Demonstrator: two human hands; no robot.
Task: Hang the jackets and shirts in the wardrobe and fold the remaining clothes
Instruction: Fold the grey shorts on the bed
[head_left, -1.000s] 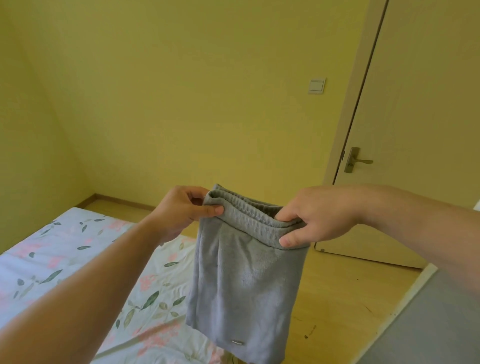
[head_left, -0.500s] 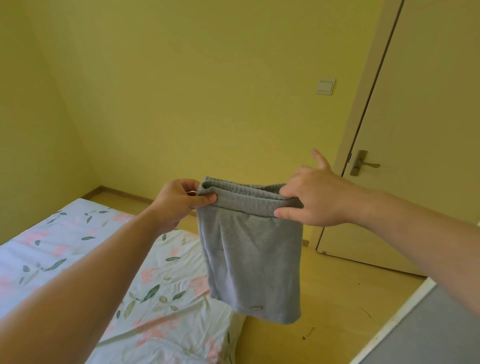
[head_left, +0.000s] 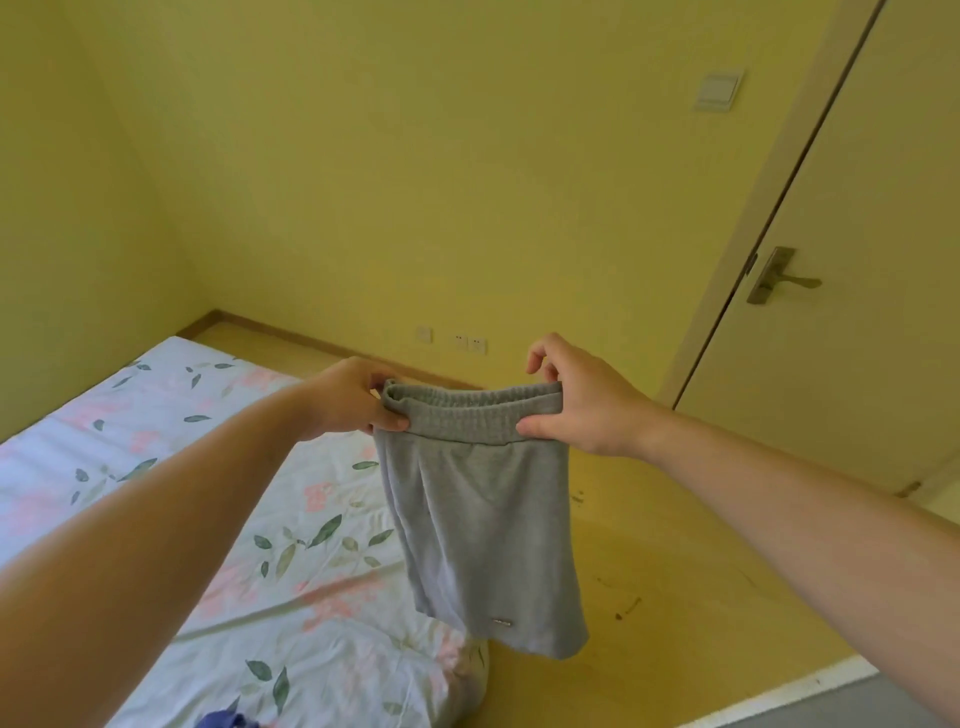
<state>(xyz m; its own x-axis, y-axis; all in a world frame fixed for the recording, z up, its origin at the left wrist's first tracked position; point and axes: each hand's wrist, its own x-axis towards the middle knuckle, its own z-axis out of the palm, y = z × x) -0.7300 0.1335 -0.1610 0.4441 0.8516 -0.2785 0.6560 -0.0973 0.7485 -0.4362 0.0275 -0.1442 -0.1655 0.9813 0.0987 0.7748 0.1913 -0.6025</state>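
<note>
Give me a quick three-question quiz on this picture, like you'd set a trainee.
1. True or false: the left hand and the right hand both pinch the waistband of the grey shorts.
2. What lies below the left arm? A) a bed with a floral sheet B) a desk C) a sofa
3. Fill in: the shorts hang in the air with the waistband at the ____.
Key: 1 true; 2 A; 3 top.
</note>
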